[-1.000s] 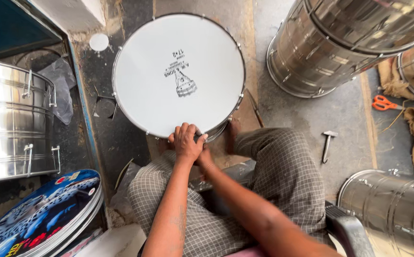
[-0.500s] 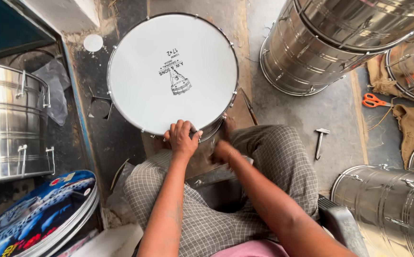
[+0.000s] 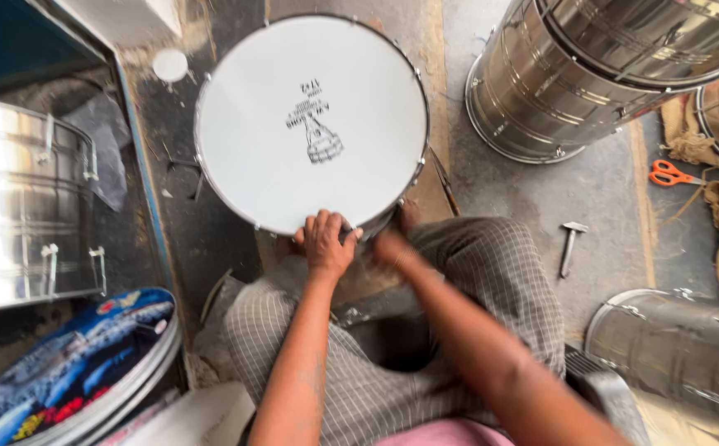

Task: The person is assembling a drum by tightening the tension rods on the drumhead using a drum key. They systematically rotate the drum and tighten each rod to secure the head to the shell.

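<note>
The white-headed drum [image 3: 311, 124] is stood on the floor at twelve o'clock before the knees, within reach. Its near rim is gripped by the left hand [image 3: 326, 244], steadying it, while the right hand [image 3: 391, 246] is pressed low beside the rim; its grip cannot be told.

Both forearms are bare from the elbow down, with no sleeve, watch, ring or bracelet showing on either. The left hand [image 3: 326, 241] is ungloved, its fingers and short nails plainly seen; the right hand [image 3: 390, 246], at about three o'clock from it, is motion-blurred, so its details cannot be made out. The legs are covered by loose cloth in a fine grey-and-white check, creased over both knees. At six o'clock, along the bottom edge, a strip of pink garment shows
</note>
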